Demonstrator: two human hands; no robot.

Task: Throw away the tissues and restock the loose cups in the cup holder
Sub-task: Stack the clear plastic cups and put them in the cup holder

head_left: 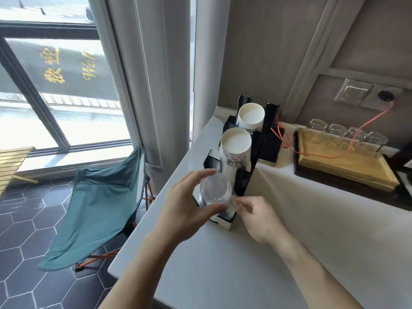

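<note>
A black cup holder (pixel 256 157) stands on the white counter (pixel 245 253) near its left edge. Two stacks of white paper cups fill its slots: the far stack (pixel 250 115) and the middle stack (pixel 235 148), which has a dark drawing on its side. My left hand (pixel 185 208) is shut on a stack of clear plastic cups (pixel 215 191) at the holder's nearest slot. My right hand (pixel 256 214) touches the lower side of the clear stack with its fingertips. No tissues are in view.
A wooden tray (pixel 347 161) with several upturned glasses (pixel 347 132) sits at the back right, with a red cable (pixel 323 152) running across it to a wall socket (pixel 384 95). A green folding chair (pixel 100 204) stands on the tiled floor left of the counter.
</note>
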